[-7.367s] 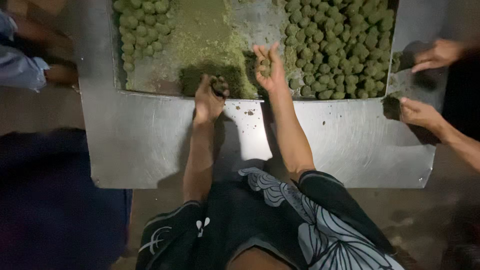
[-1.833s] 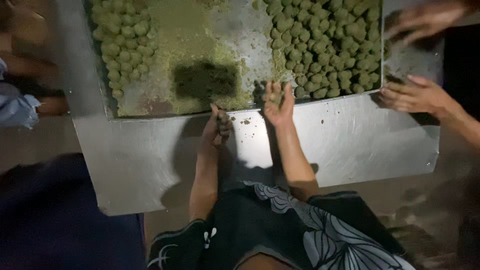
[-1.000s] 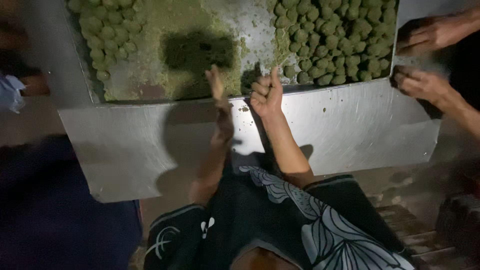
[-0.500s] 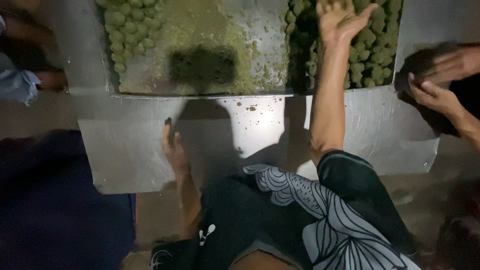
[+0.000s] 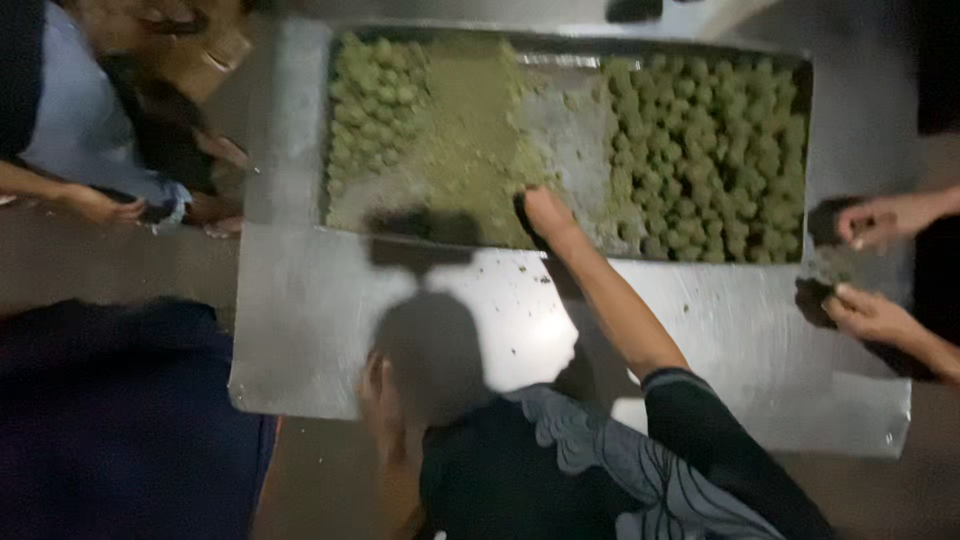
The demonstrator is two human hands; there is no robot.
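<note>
Right hand (image 5: 548, 216) is stretched forward into the metal tray (image 5: 570, 38), fingertips down at the near edge of the loose green mix (image 5: 465, 130), in the gap between that spread and the large batch of rolled balls (image 5: 712, 150). The fingers lie close together, but blur and shadow hide the tips, so I cannot tell whether my grip has closed on any mix. Left hand (image 5: 376, 388) sits low at the near edge of the bench (image 5: 700, 335), in the shadow of my head; whether that grip is apart or together I cannot tell, and nothing shows in it. A smaller group of balls (image 5: 368, 88) sits along the tray's left side. A co-worker's hands (image 5: 880, 222) work dark lumps at the right edge, well apart from mine; another person's sleeve (image 5: 70, 120) shows at the left. Judgement: the step in hand is drawing a portion from the loose mix. The next move calls for a firm pinch that holds the crumbly material together without disturbing the finished balls just beside my hand.
</note>
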